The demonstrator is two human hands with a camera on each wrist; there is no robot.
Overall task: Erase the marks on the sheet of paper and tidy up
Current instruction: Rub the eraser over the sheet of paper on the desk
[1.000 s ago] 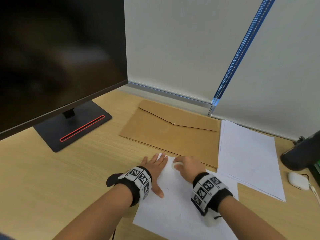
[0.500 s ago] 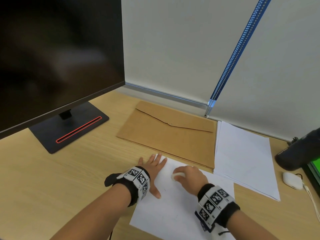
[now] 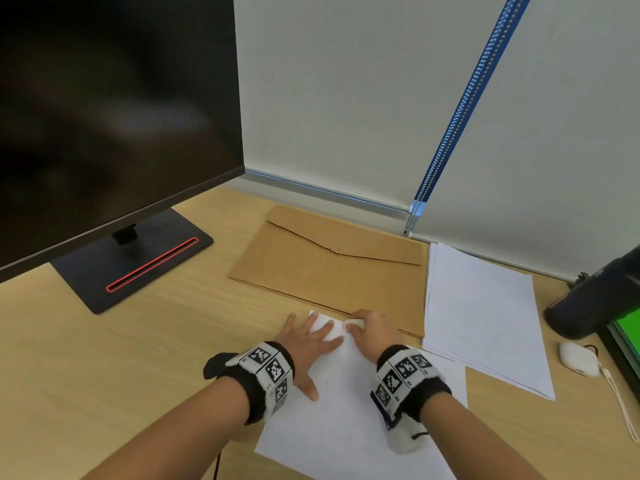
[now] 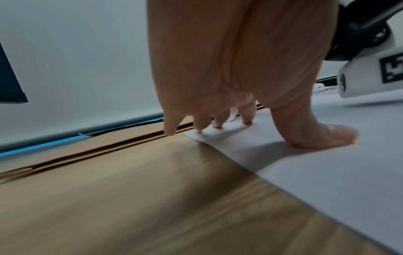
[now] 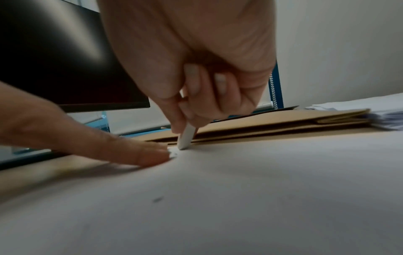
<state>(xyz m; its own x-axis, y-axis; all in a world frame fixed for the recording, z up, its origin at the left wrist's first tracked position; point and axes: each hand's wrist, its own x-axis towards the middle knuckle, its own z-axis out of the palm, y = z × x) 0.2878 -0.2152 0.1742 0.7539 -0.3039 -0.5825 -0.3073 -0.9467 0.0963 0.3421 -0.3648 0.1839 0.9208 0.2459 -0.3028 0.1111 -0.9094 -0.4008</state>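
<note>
A white sheet of paper (image 3: 339, 420) lies on the wooden desk in front of me, with a small dark mark (image 5: 157, 199) near its middle. My left hand (image 3: 308, 336) lies flat with spread fingers, pressing the sheet's far left corner (image 4: 196, 136). My right hand (image 3: 372, 332) pinches a white eraser (image 5: 185, 138) between thumb and fingers. The eraser's tip touches the paper near the far edge, just beside my left fingertips (image 5: 150, 156). In the head view the eraser (image 3: 352, 323) shows only as a small white end.
A brown envelope (image 3: 332, 265) lies just beyond the sheet. A stack of white papers (image 3: 485, 313) sits to the right. A monitor (image 3: 114, 109) on a dark base (image 3: 135, 261) stands at the left. A white case with a cord (image 3: 578, 358) and a black object (image 3: 599, 299) lie at the far right.
My right hand with the eraser slid nearer on the sheet, then back to the far edge beside my left fingers. The left hand has stayed pressed on the paper.
</note>
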